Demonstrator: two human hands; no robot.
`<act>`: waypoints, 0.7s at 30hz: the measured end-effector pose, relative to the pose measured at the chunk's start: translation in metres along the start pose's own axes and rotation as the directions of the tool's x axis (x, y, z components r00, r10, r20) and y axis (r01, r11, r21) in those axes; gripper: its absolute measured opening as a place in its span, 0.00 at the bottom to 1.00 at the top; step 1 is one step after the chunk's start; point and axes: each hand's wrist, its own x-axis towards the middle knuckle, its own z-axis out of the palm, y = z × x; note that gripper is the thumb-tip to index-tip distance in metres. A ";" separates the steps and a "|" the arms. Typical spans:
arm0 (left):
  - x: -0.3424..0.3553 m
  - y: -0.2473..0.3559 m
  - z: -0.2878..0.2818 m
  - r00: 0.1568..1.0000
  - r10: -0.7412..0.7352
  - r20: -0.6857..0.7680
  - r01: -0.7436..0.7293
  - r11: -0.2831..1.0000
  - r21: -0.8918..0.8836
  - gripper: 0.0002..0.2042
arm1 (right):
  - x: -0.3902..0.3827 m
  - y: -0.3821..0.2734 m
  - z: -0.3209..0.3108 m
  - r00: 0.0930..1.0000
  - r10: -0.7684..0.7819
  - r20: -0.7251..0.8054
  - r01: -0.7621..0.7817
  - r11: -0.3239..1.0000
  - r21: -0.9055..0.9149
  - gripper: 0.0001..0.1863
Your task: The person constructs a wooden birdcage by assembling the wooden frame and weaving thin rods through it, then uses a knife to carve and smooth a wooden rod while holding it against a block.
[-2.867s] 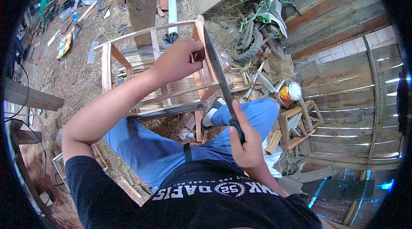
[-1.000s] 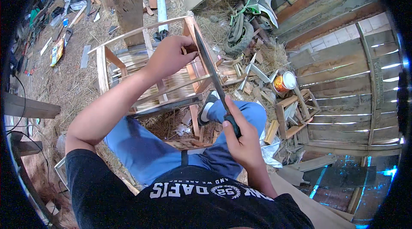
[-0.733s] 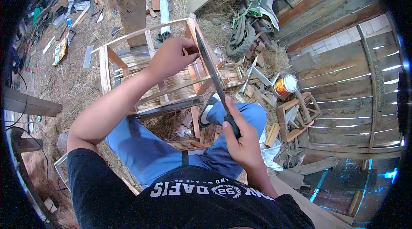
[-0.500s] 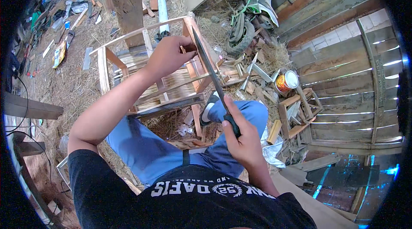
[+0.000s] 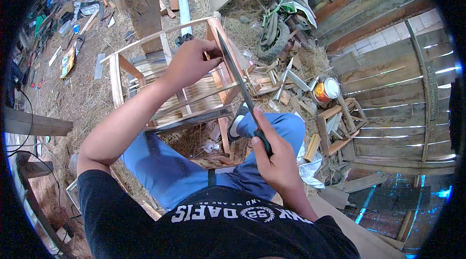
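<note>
My right hand (image 5: 279, 162) grips the dark handle of a long, narrow, tapered blade tool (image 5: 238, 75), its forefinger stretched along the top. The blade slants up and left across the right side of a wooden frame (image 5: 116, 79), tip by the upper right corner. Whether it is a saw or a file I cannot tell. My left hand (image 5: 191, 62) is over the frame with thumb and fingertips pinched close beside the blade. What lies between those fingertips is hidden. Thin wooden slats (image 5: 204, 91) fill the frame's middle.
A thick wooden post (image 5: 141, 6) stands behind the frame. To the right are a paint tin (image 5: 326, 91), a small wooden frame (image 5: 342, 123) and scrap wood. A tyre (image 5: 273, 40) lies farther back. Straw and offcuts litter the ground; a plank wall (image 5: 388, 89) bounds the right.
The view has shifted very slightly. Both hands and the blade tool keep nearly the same places against the frame.
</note>
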 end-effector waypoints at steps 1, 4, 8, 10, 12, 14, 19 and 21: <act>0.000 0.000 0.000 1.000 -0.003 0.004 0.003 1.000 -0.004 0.12 | 0.000 0.000 -0.001 1.000 0.030 0.008 -0.030 1.000 0.008 0.30; -0.002 0.001 -0.002 1.000 -0.004 0.000 0.004 1.000 0.017 0.12 | 0.000 0.002 0.000 0.998 0.060 0.029 -0.061 0.998 0.021 0.30; 0.000 0.003 -0.001 1.000 -0.012 0.012 0.012 1.000 -0.012 0.10 | 0.001 -0.003 -0.001 0.999 0.048 0.009 -0.048 0.998 -0.030 0.30; 0.001 0.006 -0.002 1.000 -0.014 0.017 0.014 1.000 0.002 0.10 | 0.003 -0.003 -0.001 0.999 0.039 0.002 -0.039 0.998 -0.039 0.30; 0.000 0.004 -0.002 1.000 -0.021 0.018 0.021 1.000 0.018 0.10 | 0.004 -0.003 -0.001 1.000 0.026 0.000 -0.026 0.999 -0.048 0.29; 0.001 -0.002 0.001 1.000 0.002 0.010 -0.002 1.000 -0.007 0.10 | 0.004 -0.004 -0.002 0.994 0.091 0.058 -0.090 0.996 -0.019 0.32; 0.002 -0.010 0.004 0.999 0.032 -0.007 -0.032 0.999 0.000 0.10 | 0.008 -0.004 0.000 0.995 0.080 0.052 -0.079 0.997 -0.026 0.32; 0.003 -0.011 0.004 0.999 0.046 -0.004 -0.046 0.999 0.019 0.09 | 0.009 -0.005 0.000 0.996 0.077 0.050 -0.076 0.997 -0.029 0.32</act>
